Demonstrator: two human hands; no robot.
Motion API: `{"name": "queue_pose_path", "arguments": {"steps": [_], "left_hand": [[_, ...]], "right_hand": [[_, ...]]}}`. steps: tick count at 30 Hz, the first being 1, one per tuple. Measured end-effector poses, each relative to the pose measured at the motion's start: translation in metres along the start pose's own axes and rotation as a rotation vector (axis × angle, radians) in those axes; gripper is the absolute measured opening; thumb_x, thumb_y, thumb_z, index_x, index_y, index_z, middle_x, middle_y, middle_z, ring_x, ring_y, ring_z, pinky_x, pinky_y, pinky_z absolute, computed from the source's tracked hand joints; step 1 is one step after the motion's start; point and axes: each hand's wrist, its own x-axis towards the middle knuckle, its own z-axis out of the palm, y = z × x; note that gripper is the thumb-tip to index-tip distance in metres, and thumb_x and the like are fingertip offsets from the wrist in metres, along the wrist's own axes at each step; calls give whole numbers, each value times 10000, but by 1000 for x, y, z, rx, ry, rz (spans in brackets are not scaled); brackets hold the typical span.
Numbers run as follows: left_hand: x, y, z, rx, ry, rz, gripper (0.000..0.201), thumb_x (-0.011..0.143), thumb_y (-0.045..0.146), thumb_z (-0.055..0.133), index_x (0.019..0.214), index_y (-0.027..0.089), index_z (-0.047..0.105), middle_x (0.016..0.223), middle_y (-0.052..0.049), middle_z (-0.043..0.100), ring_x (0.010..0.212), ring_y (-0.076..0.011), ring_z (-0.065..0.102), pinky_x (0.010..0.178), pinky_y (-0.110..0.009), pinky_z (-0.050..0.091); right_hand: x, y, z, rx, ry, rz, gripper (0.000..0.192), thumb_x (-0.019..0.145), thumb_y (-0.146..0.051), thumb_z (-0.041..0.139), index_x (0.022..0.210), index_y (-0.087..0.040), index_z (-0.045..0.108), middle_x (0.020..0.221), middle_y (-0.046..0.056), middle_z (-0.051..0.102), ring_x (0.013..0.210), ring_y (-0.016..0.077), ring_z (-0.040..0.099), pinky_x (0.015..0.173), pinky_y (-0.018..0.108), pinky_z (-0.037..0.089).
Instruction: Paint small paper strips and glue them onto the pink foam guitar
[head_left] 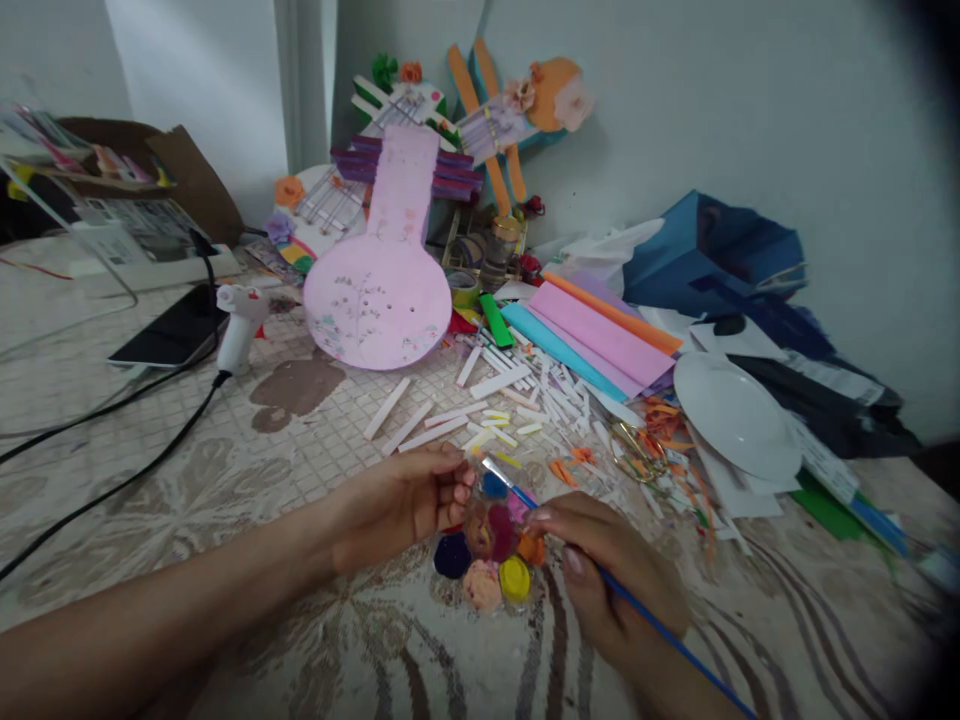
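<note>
Left hand (pixel 409 500) grips round clear plastic paint palette (pixel 491 545); right hand (pixel 600 570) pinches blue-handled thin paintbrush (pixel 517 487), bristles seemingly pointing eleven o'clock over it.

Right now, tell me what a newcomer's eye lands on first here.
The big pink guitar-shaped cutout propped at the back, then the paint palette at the near edge, held by the left hand while the right hand holds a blue brush. White paper strips litter the middle.

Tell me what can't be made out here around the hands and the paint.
- Head view: brush handle end leaves the bottom edge.
- Brush tip: blurred, its paint colour unclear.
- Palette: top edge hidden by left hand, right side by right hand.
</note>
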Motion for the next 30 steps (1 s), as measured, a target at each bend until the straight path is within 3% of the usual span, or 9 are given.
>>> {"name": "queue_pose_path", "arguments": {"steps": [5, 11, 16, 22, 27, 30], "left_hand": [[0, 0, 0, -4, 11, 0, 121, 815, 84, 552, 702, 82, 594, 718, -32, 566, 608, -67, 537, 619, -157, 480], [0, 0, 0, 6, 28, 7, 124, 807, 80, 563, 687, 87, 592, 704, -33, 575, 593, -66, 534, 600, -158, 474], [0, -1, 2, 8, 18, -5, 101, 788, 97, 600, 687, 84, 595, 700, -27, 565, 592, -61, 529, 602, -146, 470], [0, 0, 1, -4, 37, -4, 111, 793, 81, 580, 682, 88, 582, 703, -33, 564, 590, -66, 528, 600, -152, 471], [-1, -1, 2, 3, 33, -10, 110, 800, 96, 579, 691, 85, 586, 693, -26, 558, 581, -63, 524, 597, -153, 462], [-1, -1, 1, -3, 29, -15, 110, 793, 100, 593, 684, 92, 580, 683, -22, 560, 581, -64, 527, 600, -156, 456]], "right_hand": [[2, 0, 2, -45, -3, 24, 345, 818, -70, 483, 1133, -187, 562, 968, 70, 672, 935, 178, 635, 771, 310, 550], [1, 0, -1, -88, 45, 77, 347, 807, -56, 473, 1115, -185, 567, 948, 61, 672, 934, 172, 636, 824, 312, 539], [2, 0, -1, -32, -9, 27, 342, 806, -62, 485, 1116, -178, 571, 956, 70, 667, 935, 173, 632, 788, 290, 543], [0, 2, -2, -58, 21, 87, 348, 809, -45, 473, 1117, -181, 561, 959, 62, 656, 945, 158, 618, 846, 295, 519], [-1, 2, -1, -53, 5, 32, 343, 812, -71, 483, 1126, -185, 563, 957, 64, 664, 938, 167, 627, 810, 293, 534], [-1, 3, -1, -96, 39, 73, 321, 819, -76, 477, 1102, -195, 571, 936, 57, 672, 920, 169, 637, 801, 301, 540]]}}
